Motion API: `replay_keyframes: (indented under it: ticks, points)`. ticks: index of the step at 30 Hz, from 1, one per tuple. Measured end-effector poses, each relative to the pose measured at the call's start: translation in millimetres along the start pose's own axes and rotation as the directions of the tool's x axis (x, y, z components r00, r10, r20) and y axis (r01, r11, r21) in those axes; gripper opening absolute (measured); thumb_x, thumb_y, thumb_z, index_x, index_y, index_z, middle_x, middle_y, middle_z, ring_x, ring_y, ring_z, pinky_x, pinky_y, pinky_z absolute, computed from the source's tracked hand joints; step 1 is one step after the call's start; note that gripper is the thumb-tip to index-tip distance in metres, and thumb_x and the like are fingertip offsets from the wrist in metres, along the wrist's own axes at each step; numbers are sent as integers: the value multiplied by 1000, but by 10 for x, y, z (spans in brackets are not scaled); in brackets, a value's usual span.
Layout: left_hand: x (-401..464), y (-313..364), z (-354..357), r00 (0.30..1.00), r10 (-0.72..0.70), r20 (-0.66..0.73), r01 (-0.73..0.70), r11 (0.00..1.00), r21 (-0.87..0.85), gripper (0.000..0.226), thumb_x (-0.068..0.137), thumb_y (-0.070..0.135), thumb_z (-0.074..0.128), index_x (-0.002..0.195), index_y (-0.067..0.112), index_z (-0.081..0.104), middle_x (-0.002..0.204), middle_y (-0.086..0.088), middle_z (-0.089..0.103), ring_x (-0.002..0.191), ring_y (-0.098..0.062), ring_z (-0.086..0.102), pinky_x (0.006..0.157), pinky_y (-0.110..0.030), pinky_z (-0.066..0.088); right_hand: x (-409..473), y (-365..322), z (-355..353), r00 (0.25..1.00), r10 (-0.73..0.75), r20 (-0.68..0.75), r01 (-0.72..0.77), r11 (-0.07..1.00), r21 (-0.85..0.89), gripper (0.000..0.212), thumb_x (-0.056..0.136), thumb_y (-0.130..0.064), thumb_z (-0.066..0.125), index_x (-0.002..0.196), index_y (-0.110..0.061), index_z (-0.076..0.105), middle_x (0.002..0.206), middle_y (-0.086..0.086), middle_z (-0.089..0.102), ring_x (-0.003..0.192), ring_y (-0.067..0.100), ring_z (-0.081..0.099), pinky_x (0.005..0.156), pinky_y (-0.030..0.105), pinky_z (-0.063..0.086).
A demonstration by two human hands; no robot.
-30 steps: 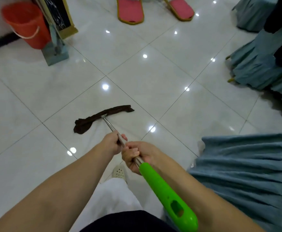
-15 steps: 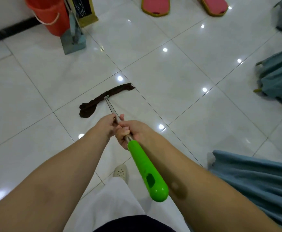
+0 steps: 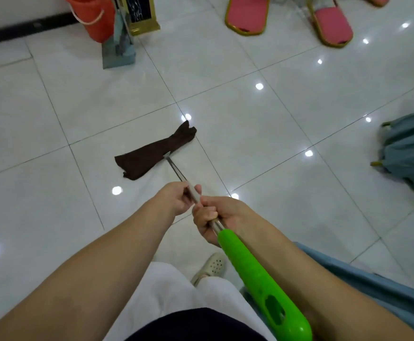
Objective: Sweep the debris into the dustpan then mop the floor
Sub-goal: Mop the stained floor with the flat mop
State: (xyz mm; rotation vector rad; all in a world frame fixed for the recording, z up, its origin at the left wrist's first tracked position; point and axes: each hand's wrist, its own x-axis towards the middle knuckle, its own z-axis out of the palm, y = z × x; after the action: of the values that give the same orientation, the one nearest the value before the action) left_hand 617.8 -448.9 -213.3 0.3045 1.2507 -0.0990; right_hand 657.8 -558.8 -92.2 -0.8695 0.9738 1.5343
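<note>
On a glossy white tiled floor, an orange bucket stands at the far left against the wall, with a grey-blue dustpan upright just beside it and a gold-framed stand behind that. Nearer the middle, a dark brown mop cloth lies flat and slightly crumpled across a tile seam, joined to the thin metal shaft of the mop, which runs back toward the person. The left hand grips that shaft from the left side, fingers curled round it, with the thumb lying along the metal. Just behind it and touching it, the right hand is wrapped in a fist around the shaft where the metal meets the bright green handle, which slants down to the lower right edge of the view. Both forearms reach forward over white trousers, and one pale perforated clog shows on the tiles between them. Farther right, two pink-cushioned chairs with gold frames stand along the top edge, well apart from the mop. At the far right, blue-grey fabric covers drape down to the floor, with gold legs poking out beneath, and more blue-grey cloth lies by the person's right arm.
</note>
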Motion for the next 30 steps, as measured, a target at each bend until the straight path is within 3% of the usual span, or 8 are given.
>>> replay_keyframes:
  ticks: [4,11,16,22,27,30]
  points:
    - [-39,-514,353,1000,2,15,-2,1000,-10,17,96,0,30,108,2,42,82,-13,51,63,-20,52,34,-20,46,-347,-142,-485,999,26,-33,-26,1000,-11,21,99,-10,41,95,-24,56,57,3,39,25,8,30,24,12,27]
    - [-206,-1128,936,992,-88,94,86,996,34,19,100,8,31,88,1,43,78,-16,54,63,-20,54,31,-19,43,-933,-359,-1096,998,-8,-66,12,998,63,20,98,-9,42,101,-26,54,59,3,39,25,8,31,25,10,28]
    - [-307,-1415,1178,976,-140,168,133,990,49,20,100,7,32,87,0,45,77,-17,55,40,-21,62,30,-20,44,-1248,-422,-1334,996,-29,-89,37,994,100,20,97,-8,41,102,-24,50,53,6,40,25,9,31,26,10,28]
    - [-339,-1483,1415,944,-174,280,192,981,-36,16,98,-2,32,91,-6,45,86,-23,56,41,-27,64,33,-28,48,-1482,-629,-1404,995,-34,-92,43,995,95,15,98,-8,40,102,-22,44,62,1,36,24,9,30,26,10,27]
    - [-346,-1353,1337,960,-141,241,148,989,-9,17,98,-5,29,105,-6,45,84,-22,59,44,-26,66,34,-28,49,-1428,-618,-1264,998,1,-67,3,998,70,22,97,-4,40,95,-25,45,66,-6,31,23,9,31,27,8,27]
    - [-347,-1222,1176,961,-134,243,144,989,-24,19,98,-2,30,94,-8,48,72,-21,64,44,-26,66,37,-29,52,-1330,-539,-1085,999,1,-46,0,999,33,25,97,-3,38,87,-25,44,64,-5,32,22,8,31,27,7,27]
